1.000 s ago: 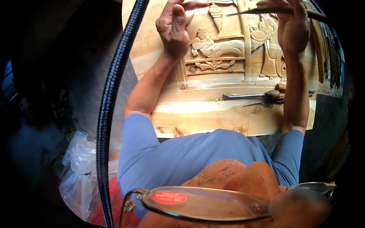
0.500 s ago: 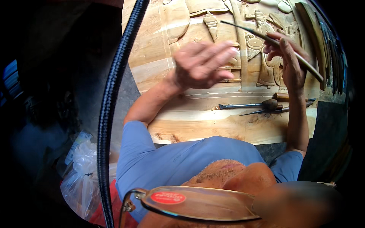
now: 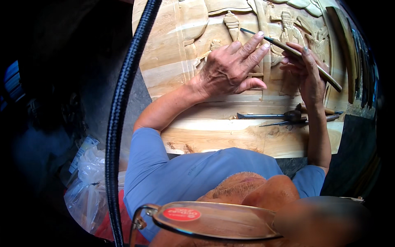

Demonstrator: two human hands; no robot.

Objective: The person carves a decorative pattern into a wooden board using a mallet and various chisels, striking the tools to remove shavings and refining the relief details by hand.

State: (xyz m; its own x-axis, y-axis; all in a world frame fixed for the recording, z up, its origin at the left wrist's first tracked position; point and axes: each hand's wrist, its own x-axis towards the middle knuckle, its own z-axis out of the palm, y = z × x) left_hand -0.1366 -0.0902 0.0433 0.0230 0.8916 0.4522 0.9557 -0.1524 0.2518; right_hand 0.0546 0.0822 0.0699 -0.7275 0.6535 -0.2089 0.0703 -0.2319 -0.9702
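My left hand point(image 3: 230, 68) is open, palm down over the carved wooden panel point(image 3: 158, 80), fingers spread, two fingertips at or near the blade of a slim carving chisel point(image 3: 329, 76). My right hand point(image 3: 308, 78) grips that chisel by its wooden handle, its thin dark tip pointing up-left beside a carved cone-shaped ornament point(image 3: 231, 21). A carved figure point(image 3: 289, 24) shows behind the chisel, partly hidden, and other relief work lies under my left hand. Below my hands, a long metal chisel point(image 3: 259, 116) and a thinner pointed tool point(image 3: 271, 123) lie on the wood.
A row of dark tools point(image 3: 362, 70) lines the panel's right side. A thick braided black cable point(image 3: 117, 103) hangs at the left. A translucent plastic bag point(image 3: 86, 193) sits at lower left, over something red. The surroundings at the left are too dark to make out.
My left hand has come down and rightward across the carving, fingers now spread toward the chisel. My right hand has lowered, turning the chisel from near level to a diagonal, tip up-left.
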